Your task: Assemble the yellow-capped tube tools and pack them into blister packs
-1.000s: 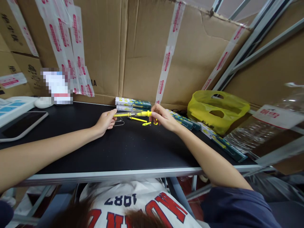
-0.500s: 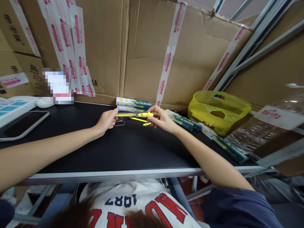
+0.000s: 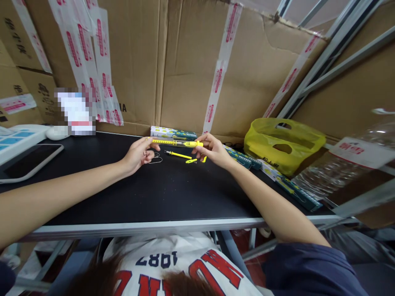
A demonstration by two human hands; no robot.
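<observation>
Slim tube of clear and yellow plastic (image 3: pixel 178 143) in the head view: held roughly level between two bare hands, just above a smooth black tabletop (image 3: pixel 185 193). At its left end, left hand (image 3: pixel 137 155) gripping with thumb and forefinger, the other fingers loosely curled below. At its solid yellow right end, right hand (image 3: pixel 216 152) gripping with the fingertips. On the tabletop just below the tube, near its middle, a thin yellow plastic rod (image 3: pixel 181 155) with a dark tip, lying apart from both hands. Just beside the rod's right end, a small yellow plastic clip-like piece (image 3: pixel 191 161), near the right hand. Just below the left fingertips, a thin bent metal wire (image 3: pixel 160 160). Behind the tube, a long white-and-green printed carton (image 3: pixel 173 132), set against a brown cardboard wall (image 3: pixel 188 82). Farther right, another long green-and-white printed carton (image 3: pixel 291 187), lying slantwise near a translucent yellow plastic bag (image 3: pixel 284 142) and a large clear plastic bottle (image 3: pixel 327 172). At far left, a dark-screened phone with a pale rim (image 3: pixel 33 162), lying flat.
</observation>
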